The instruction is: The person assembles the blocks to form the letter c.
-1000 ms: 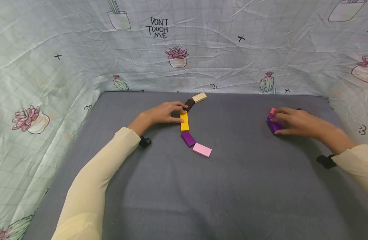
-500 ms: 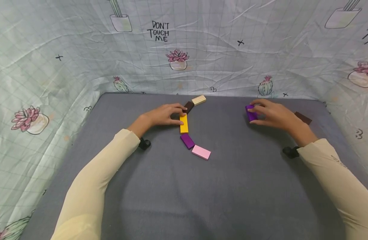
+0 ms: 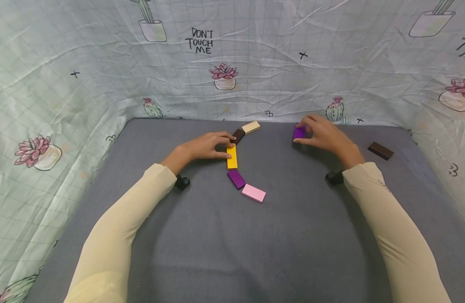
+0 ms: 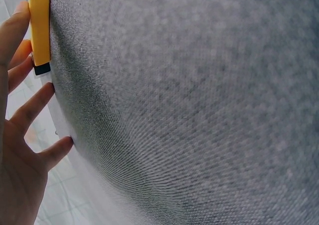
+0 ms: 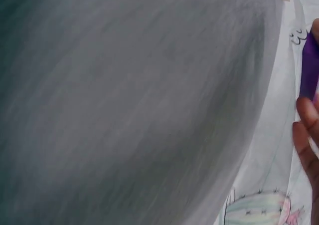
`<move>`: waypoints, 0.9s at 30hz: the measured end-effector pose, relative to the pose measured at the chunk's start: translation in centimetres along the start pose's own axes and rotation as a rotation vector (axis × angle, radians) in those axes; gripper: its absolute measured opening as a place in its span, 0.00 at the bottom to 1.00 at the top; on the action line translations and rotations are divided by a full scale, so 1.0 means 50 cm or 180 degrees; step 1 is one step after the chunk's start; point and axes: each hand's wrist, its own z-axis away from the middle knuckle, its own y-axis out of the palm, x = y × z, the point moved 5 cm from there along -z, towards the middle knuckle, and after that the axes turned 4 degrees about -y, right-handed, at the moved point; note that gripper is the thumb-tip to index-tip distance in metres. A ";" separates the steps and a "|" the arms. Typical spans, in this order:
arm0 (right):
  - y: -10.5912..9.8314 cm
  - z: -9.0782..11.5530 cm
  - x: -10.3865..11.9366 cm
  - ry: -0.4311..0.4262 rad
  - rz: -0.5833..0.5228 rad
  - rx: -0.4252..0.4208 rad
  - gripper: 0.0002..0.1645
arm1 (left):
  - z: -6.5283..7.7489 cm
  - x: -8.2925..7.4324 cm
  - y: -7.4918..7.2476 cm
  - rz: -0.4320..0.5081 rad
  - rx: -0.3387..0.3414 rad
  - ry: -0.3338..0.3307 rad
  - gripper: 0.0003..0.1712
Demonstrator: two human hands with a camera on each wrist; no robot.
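A curved row of small rectangular blocks lies on the grey cloth: natural wood [image 3: 251, 127], dark brown [image 3: 238, 136], yellow [image 3: 232, 160], purple [image 3: 236, 179] and pink [image 3: 253, 193]. My left hand [image 3: 206, 146] touches the row from the left, thumb at the yellow block's side and a forefinger near where it meets the dark brown one. In the left wrist view its other fingers are spread. To the right of the row, my right hand [image 3: 323, 134] pinches another purple block [image 3: 298, 132] between thumb and fingers. The right wrist view catches this purple block [image 5: 309, 68] at its edge.
One more dark brown block [image 3: 380, 150] lies alone at the right. Behind the grey tabletop [image 3: 278, 248] hangs a patterned curtain [image 3: 270, 63], which also runs along both sides. A black wrist strap piece [image 3: 334, 178] sticks out under the right sleeve.
My right hand has carried the purple block leftward toward the row, uncovering the dark brown block at the right. A pinkish-red block edge beside that hand is no longer visible. My left hand stays put.
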 end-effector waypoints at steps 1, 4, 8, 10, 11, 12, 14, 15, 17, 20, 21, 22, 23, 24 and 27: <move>0.005 -0.008 -0.001 0.0050 -0.0014 0.0022 0.26 | 0.000 0.000 0.000 -0.0001 -0.0007 0.0003 0.28; 0.020 -0.032 -0.001 0.0245 -0.0031 0.0098 0.28 | -0.001 0.001 0.001 0.0010 -0.0025 0.0010 0.27; 0.044 -0.063 -0.007 0.0715 -0.0075 0.0262 0.30 | -0.002 0.002 0.001 0.0016 -0.0024 -0.0002 0.27; 0.054 -0.079 -0.009 0.0991 -0.0131 0.0288 0.32 | -0.002 0.003 0.002 0.0018 -0.0017 -0.0011 0.27; 0.059 -0.086 -0.009 0.1127 -0.0144 0.0282 0.32 | -0.002 0.003 0.002 0.0013 -0.0015 -0.0014 0.27; 0.064 -0.093 -0.008 0.1263 -0.0161 0.0261 0.32 | -0.002 0.003 0.002 0.0018 -0.0013 -0.0015 0.27; 0.073 -0.108 -0.004 0.1542 -0.0185 0.0223 0.33 | 0.000 0.003 0.001 0.0027 -0.0014 -0.0016 0.27; 0.078 -0.115 0.000 0.1670 -0.0172 0.0189 0.34 | 0.000 0.003 0.001 0.0028 -0.0016 -0.0015 0.28; 0.087 -0.125 0.006 0.1937 -0.0155 0.0146 0.38 | 0.001 0.003 0.000 0.0025 -0.0015 -0.0017 0.28; 0.096 -0.134 0.018 0.2295 -0.0225 0.0118 0.46 | 0.001 0.003 0.000 0.0004 -0.0019 -0.0019 0.28; 0.097 -0.136 0.021 0.2392 -0.0266 0.0124 0.48 | 0.000 0.004 0.001 -0.0005 -0.0019 -0.0019 0.28; 0.097 -0.137 0.025 0.2489 -0.0327 0.0156 0.50 | 0.000 0.004 0.001 -0.0011 -0.0019 -0.0019 0.28; 0.097 -0.137 0.028 0.2563 -0.0377 0.0209 0.52 | 0.000 0.004 0.002 -0.0018 -0.0022 -0.0015 0.28; 0.097 -0.138 0.030 0.2608 -0.0430 0.0274 0.53 | -0.001 0.004 0.002 -0.0022 -0.0025 -0.0018 0.28; 0.090 -0.142 0.035 0.2448 -0.0403 0.0549 0.48 | -0.001 0.006 0.002 -0.0026 -0.0035 -0.0014 0.28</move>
